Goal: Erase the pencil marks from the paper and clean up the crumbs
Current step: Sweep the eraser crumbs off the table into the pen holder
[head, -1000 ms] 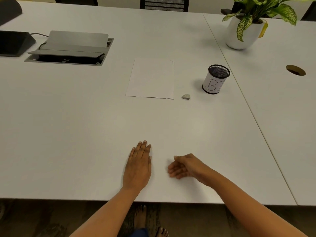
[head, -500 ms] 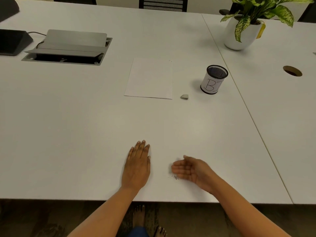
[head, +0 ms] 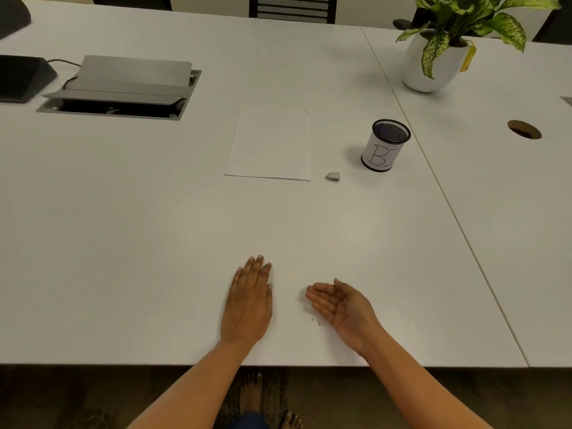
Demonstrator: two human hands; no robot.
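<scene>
Hands rest near the front edge of the white desk [head: 123, 243]. The left hand [head: 247, 301] lies flat, palm down, fingers straight and together, and its grip is released, with nothing under it that I can see. The right hand [head: 342, 306] stands on its outer edge with the palm turned toward the left hand, fingers a little curved; its grip is also released and holds nothing. Between the two hands, just beside the heel of the right hand, a few small dark crumbs [head: 318, 322] lie on the desk. Farther back, well apart from the hands, the paper [head: 270, 144] lies flat, and no pencil marks are visible on it from this view. Just to the right of its near corner is a small grey eraser [head: 333, 177]. Near that stands a mesh cup [head: 385, 145] with a white label. A potted plant [head: 433, 57] is at the far right, and an open cable box [head: 120, 88] at the far left.
</scene>
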